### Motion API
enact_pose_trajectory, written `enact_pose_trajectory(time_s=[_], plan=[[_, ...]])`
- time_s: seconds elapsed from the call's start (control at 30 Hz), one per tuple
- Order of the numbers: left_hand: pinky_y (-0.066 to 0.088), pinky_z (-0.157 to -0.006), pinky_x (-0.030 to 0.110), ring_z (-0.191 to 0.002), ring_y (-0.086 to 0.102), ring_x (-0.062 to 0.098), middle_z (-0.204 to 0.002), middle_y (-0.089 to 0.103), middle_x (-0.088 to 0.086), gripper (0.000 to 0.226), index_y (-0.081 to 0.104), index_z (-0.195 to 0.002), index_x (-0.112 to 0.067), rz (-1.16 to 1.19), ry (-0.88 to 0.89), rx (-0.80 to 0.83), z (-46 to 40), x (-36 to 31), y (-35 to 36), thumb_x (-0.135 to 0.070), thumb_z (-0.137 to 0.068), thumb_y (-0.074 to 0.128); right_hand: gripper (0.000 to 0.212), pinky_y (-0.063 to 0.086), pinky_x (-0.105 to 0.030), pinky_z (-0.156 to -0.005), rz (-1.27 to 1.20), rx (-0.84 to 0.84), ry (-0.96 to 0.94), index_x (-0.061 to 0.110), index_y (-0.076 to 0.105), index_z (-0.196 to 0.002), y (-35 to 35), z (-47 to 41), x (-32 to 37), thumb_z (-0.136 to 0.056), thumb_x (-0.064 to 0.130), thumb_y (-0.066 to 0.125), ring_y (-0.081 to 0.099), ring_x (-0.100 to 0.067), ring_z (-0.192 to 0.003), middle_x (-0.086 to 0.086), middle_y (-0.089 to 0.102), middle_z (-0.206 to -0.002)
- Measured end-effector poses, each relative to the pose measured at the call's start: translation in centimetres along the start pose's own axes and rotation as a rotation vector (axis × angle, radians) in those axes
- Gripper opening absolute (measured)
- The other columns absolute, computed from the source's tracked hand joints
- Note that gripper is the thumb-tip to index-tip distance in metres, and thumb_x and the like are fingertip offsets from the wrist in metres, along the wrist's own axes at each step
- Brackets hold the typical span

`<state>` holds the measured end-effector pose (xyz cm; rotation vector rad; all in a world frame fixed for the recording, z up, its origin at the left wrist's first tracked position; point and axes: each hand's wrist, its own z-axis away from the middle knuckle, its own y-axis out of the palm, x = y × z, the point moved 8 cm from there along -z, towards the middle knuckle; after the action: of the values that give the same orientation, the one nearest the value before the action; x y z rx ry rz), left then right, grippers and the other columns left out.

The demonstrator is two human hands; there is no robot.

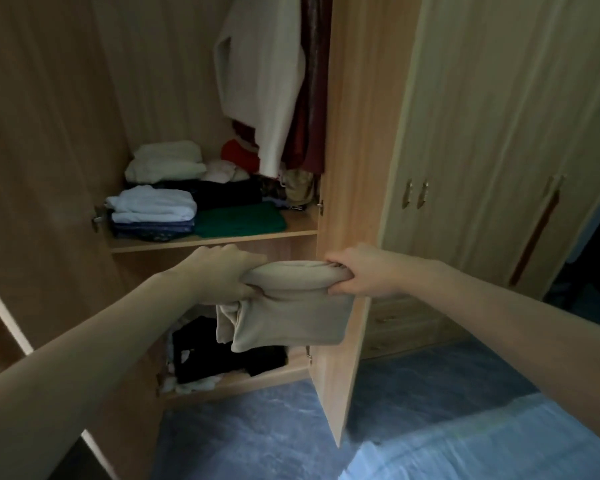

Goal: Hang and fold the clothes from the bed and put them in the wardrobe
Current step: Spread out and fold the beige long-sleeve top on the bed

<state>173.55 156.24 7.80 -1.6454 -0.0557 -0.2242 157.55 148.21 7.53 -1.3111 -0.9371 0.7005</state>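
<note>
A folded beige garment (pixel 288 317) hangs between both my hands in front of the open wardrobe (pixel 219 239). My left hand (pixel 222 271) grips its left end and my right hand (pixel 361 271) grips its right end, fingers curled round the fold. The cloth is held just below the wardrobe's middle shelf, where folded stacks lie: white and blue items (pixel 153 206), a green one (pixel 239 220), dark ones (pixel 229 192). A cream sweater (pixel 260 81) hangs above.
The right wardrobe door (pixel 347 202) stands open close beside my right hand. The left door (pixel 42 168) is open too. Dark clothes (pixel 215 355) fill the bottom compartment. A second pale wardrobe (pixel 499 133) stands at the right. The bed's blue cover (pixel 482 441) is at lower right.
</note>
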Motion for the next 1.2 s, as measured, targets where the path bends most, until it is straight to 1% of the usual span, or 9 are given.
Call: enact_pose_trajectory(time_s=[0.1,0.27,0.37,0.53,0.63,0.87,1.0,1.1,1.2], plan=[[0.041,-0.067,0.034,-0.091,0.053,0.017,-0.094,0.056,-0.012,0.031,0.049,-0.103,-0.036,0.008,0.028,0.025,-2.0,5.9,1.4,-0.060,-0.085,0.056,0.023,0.043,-0.027,-0.071,0.022,-0.013,-0.024,0.022,0.058,-0.101,-0.2,-6.8,0.4,-0.085,0.035,0.068,0.055,-0.009,-0.084,0.008,0.060,-0.094],[0.049,-0.073,0.043,-0.074,0.044,0.010,-0.076,0.042,-0.020,0.031,0.041,-0.095,-0.039,0.138,0.092,0.101,-6.1,16.4,3.6,-0.058,-0.084,0.063,0.026,0.045,-0.030,-0.073,0.068,-0.021,-0.034,0.022,0.057,-0.096,-0.7,-18.5,0.5,-0.082,0.039,0.070,0.054,-0.012,-0.082,0.006,0.061,-0.091],[0.049,-0.073,0.045,-0.074,0.048,0.009,-0.076,0.048,-0.018,0.033,0.044,-0.092,-0.036,0.190,0.120,0.105,-8.7,21.5,5.1,-0.055,-0.079,0.069,0.025,0.043,-0.030,-0.071,0.082,-0.032,-0.037,0.029,0.050,-0.089,-0.7,-24.1,-0.1,-0.081,0.041,0.071,0.051,-0.011,-0.079,0.010,0.055,-0.084],[0.046,-0.073,0.038,-0.077,0.048,0.009,-0.075,0.047,-0.018,0.039,0.051,-0.101,-0.028,0.218,0.140,0.138,-12.8,26.8,7.4,-0.047,-0.077,0.075,0.023,0.042,-0.030,-0.066,0.066,0.022,-0.026,0.026,0.051,-0.090,-0.2,-31.0,-1.7,-0.083,0.038,0.069,0.051,-0.011,-0.077,0.012,0.052,-0.080],[0.045,-0.070,0.035,-0.070,0.045,0.001,-0.072,0.047,-0.019,0.037,0.046,-0.092,-0.035,0.234,0.125,0.146,-16.2,30.4,8.8,-0.046,-0.074,0.076,0.022,0.040,-0.029,-0.062,0.052,0.027,-0.036,0.024,0.051,-0.087,-0.2,-35.4,-3.3,-0.084,0.036,0.070,0.051,-0.010,-0.073,0.008,0.053,-0.079],[0.048,-0.075,0.037,-0.080,0.051,0.007,-0.086,0.057,-0.013,0.042,0.043,-0.091,-0.043,0.312,0.131,0.249,-24.4,37.5,14.6,-0.048,-0.070,0.079,0.024,0.045,-0.036,-0.063,0.043,0.074,-0.056,0.033,0.043,-0.088,2.2,-45.8,-8.9,-0.087,0.039,0.066,0.051,-0.012,-0.073,0.008,0.050,-0.082],[0.043,-0.075,0.027,-0.085,0.053,0.010,-0.095,0.059,-0.008,0.036,0.052,-0.101,-0.027,0.345,0.131,0.320,-30.3,41.9,16.4,-0.033,-0.078,0.079,0.023,0.044,-0.029,-0.061,-0.028,0.068,-0.096,0.034,0.043,-0.091,2.9,-52.4,-12.5,-0.087,0.039,0.066,0.051,-0.007,-0.073,0.015,0.049,-0.082],[0.041,-0.069,0.021,-0.085,0.054,0.008,-0.096,0.059,-0.008,0.030,0.055,-0.101,-0.023,0.393,0.107,0.299,-35.1,45.5,16.5,-0.028,-0.081,0.077,0.021,0.036,-0.021,-0.055,-0.071,0.051,-0.109,0.026,0.047,-0.091,1.6,-58.0,-15.3,-0.090,0.036,0.065,0.049,-0.003,-0.069,0.013,0.049,-0.080],[0.045,-0.071,0.028,-0.088,0.054,0.011,-0.095,0.055,-0.009,0.025,0.050,-0.099,-0.029,0.212,0.022,0.161,-39.3,49.8,15.5,-0.027,-0.084,0.070,0.022,0.037,-0.021,-0.057,-0.073,-0.092,-0.103,0.011,0.052,-0.099,-0.7,-63.5,-17.5,-0.091,0.027,0.064,0.052,-0.012,-0.078,0.003,0.053,-0.090]])
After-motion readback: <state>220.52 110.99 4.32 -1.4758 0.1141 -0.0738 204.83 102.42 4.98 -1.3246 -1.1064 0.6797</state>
